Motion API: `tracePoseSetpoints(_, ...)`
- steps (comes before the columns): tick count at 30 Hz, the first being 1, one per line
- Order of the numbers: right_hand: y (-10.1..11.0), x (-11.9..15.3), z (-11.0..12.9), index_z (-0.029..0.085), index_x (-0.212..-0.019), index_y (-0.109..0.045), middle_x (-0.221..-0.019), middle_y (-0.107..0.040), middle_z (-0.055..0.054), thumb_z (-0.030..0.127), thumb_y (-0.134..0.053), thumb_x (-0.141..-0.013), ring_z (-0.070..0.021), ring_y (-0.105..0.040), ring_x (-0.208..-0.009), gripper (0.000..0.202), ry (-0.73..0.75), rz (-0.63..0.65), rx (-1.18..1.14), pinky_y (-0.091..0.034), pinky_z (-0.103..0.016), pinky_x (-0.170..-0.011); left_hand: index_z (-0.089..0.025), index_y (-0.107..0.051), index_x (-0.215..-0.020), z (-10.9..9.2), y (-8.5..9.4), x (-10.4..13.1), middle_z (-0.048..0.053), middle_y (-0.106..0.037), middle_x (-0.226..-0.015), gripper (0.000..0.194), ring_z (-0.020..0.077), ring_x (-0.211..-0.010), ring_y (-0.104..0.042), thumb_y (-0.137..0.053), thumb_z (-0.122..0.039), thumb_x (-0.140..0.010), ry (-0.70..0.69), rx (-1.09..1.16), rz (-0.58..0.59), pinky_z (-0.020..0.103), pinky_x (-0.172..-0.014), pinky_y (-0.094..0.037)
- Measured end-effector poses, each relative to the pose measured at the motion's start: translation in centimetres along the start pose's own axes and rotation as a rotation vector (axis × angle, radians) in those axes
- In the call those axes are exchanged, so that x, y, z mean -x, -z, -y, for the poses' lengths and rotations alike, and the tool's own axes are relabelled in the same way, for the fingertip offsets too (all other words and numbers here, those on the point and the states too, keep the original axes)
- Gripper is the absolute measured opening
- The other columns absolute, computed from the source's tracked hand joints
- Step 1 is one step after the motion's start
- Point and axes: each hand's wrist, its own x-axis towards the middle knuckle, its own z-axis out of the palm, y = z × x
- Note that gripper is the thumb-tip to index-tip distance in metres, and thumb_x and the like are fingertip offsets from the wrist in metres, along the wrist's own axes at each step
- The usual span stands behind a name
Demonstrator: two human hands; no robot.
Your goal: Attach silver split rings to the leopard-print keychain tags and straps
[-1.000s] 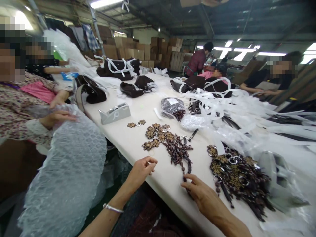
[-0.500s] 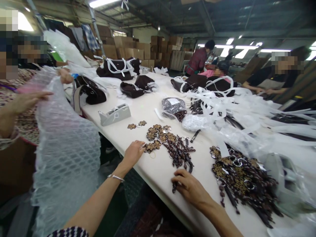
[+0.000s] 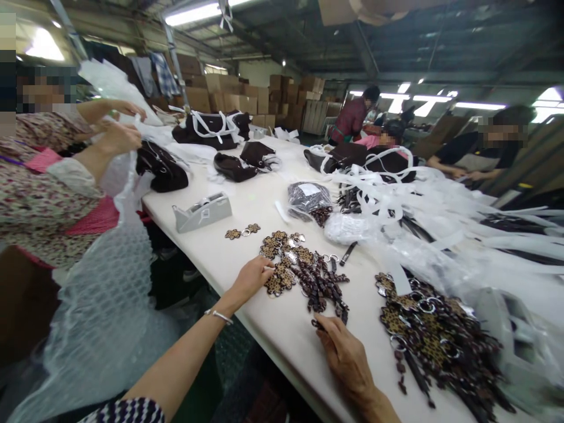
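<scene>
A heap of leopard-print flower charms with dark tassels and metal rings [image 3: 304, 270] lies on the white table [image 3: 247, 235] in front of me. My left hand [image 3: 251, 278], a thin bangle on its wrist, pinches a leopard-print charm [image 3: 278, 282] at the heap's left edge. My right hand [image 3: 346, 355] rests on the table with its fingertips on a dark tassel end [image 3: 318, 322] at the heap's near side. A second, larger heap of the same charms [image 3: 434, 335] lies to the right.
A grey tape dispenser [image 3: 201, 211] and two loose charms [image 3: 242, 231] sit further back. Dark bags [image 3: 162, 167], white straps [image 3: 396, 188] and a plastic packet [image 3: 308, 197] cover the far table. A person at left handles bubble wrap [image 3: 88, 317]. Other people work at the right.
My left hand reached forward from the table edge to the charm heap and took hold of a charm. My right hand stayed at the tassel end. The person at left lifted then lowered the bubble wrap.
</scene>
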Motion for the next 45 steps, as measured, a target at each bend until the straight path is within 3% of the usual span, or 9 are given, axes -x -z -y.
tracePoseSetpoints(4,0.2,-0.3,0.4,0.026,-0.122,-0.060,-0.098,-0.070,-0.007,0.025,-0.051,-0.096,-0.0189,-0.070,-0.083,0.028,0.011,0.035,0.028,-0.057,-0.026,-0.072,-0.018,-0.070,-0.097,-0.1,0.5,-1.7,0.008,-0.068,-0.100,0.019,0.0222,-0.093,-0.063,-0.053,-0.021,-0.089,-0.023,-0.029,-0.047,0.034,-0.087,-0.049)
tracePoseSetpoints(9,0.4,-0.6,0.9,0.024,-0.110,-0.063,-0.096,-0.070,-0.006,0.024,-0.049,-0.095,-0.0193,-0.070,-0.084,0.021,-0.016,0.043,-0.016,-0.057,-0.027,-0.074,-0.020,-0.068,-0.107,-2.2,-1.1,-4.0,0.007,-0.066,-0.112,0.022,0.0223,-0.110,-0.057,-0.053,-0.020,-0.092,-0.144,-0.083,-0.037,0.034,-0.098,-0.044)
tracePoseSetpoints(16,0.5,-0.5,0.5,0.026,-0.115,-0.059,-0.101,-0.068,-0.006,0.015,-0.050,-0.093,-0.0181,-0.068,-0.091,0.027,-0.009,-0.026,-0.107,-0.057,-0.027,-0.078,-0.016,-0.062,-0.121,-3.4,-3.5,-11.0,0.013,-0.065,-0.117,0.035,0.0230,-0.114,-0.056,-0.043,-0.005,-0.094,-0.186,-0.213,0.046,0.038,-0.101,-0.043)
tracePoseSetpoints(19,0.5,-0.3,0.5,0.027,-0.119,-0.058,-0.101,-0.067,-0.006,0.014,-0.051,-0.093,-0.0179,-0.067,-0.090,0.030,-0.010,-0.027,-0.128,-0.057,-0.027,-0.077,-0.016,-0.062,-0.117,-3.4,-4.4,-13.3,0.011,-0.064,-0.117,0.025,0.0229,-0.108,-0.060,-0.051,-0.016,-0.095,-0.181,-0.258,0.109,0.043,-0.095,-0.049)
tracePoseSetpoints(23,0.5,-0.3,0.5,0.027,-0.124,-0.057,-0.103,-0.066,-0.008,0.015,-0.051,-0.094,-0.0193,-0.067,-0.094,0.033,-0.012,-0.055,-0.148,-0.057,-0.029,-0.081,-0.017,-0.058,-0.122,-3.5,-5.3,-14.3,0.010,-0.060,-0.123,0.033,0.0228,-0.104,-0.062,-0.058,-0.033,-0.093,-0.148,-0.280,0.148,0.044,-0.087,-0.054)
tracePoseSetpoints(31,0.8,-0.7,0.8,0.026,-0.116,-0.063,-0.102,-0.066,-0.008,0.015,-0.051,-0.093,-0.0191,-0.067,-0.093,0.029,-0.012,-0.091,-0.171,-0.057,-0.028,-0.081,-0.017,-0.057,-0.122,-4.1,-4.0,-12.9,0.010,-0.060,-0.123,0.033,0.0227,-0.103,-0.062,-0.058,-0.033,-0.093,-0.026,-0.095,0.148,0.044,-0.087,-0.054)
tracePoseSetpoints(36,0.7,-0.5,0.6,0.025,-0.109,-0.065,-0.103,-0.067,-0.009,0.016,-0.050,-0.094,-0.0197,-0.067,-0.095,0.023,-0.001,-0.124,-0.183,-0.057,-0.030,-0.082,-0.012,-0.063,-0.097,-5.3,-1.4,-11.0,0.012,-0.066,-0.105,0.016,0.0233,-0.101,-0.062,-0.054,-0.026,-0.094,0.071,0.189,0.072,0.040,-0.089,-0.051)
tracePoseSetpoints(40,0.7,-0.4,0.5,0.023,-0.109,-0.064,-0.102,-0.068,-0.009,0.015,-0.049,-0.094,-0.0191,-0.067,-0.094,0.023,0.012,-0.136,-0.197,-0.057,-0.029,-0.082,-0.014,-0.058,-0.085,-6.9,-0.1,-6.4,0.009,-0.069,-0.088,0.015,0.0169,-0.076,-0.067,-0.052,-0.027,-0.092,0.138,0.512,0.133,0.032,-0.072,-0.056)
tracePoseSetpoints(45,0.8,-0.4,0.6,0.021,-0.111,-0.060,-0.106,-0.066,-0.010,0.012,-0.048,-0.094,-0.0196,-0.064,-0.102,0.023,0.016,-0.111,-0.224,-0.053,-0.032,-0.090,-0.013,-0.056,-0.087,-8.6,-0.2,1.8,0.011,-0.070,-0.096,0.015,0.0106,-0.074,-0.068,-0.052,-0.024,-0.094,0.226,0.864,0.244,0.027,-0.076,-0.058)
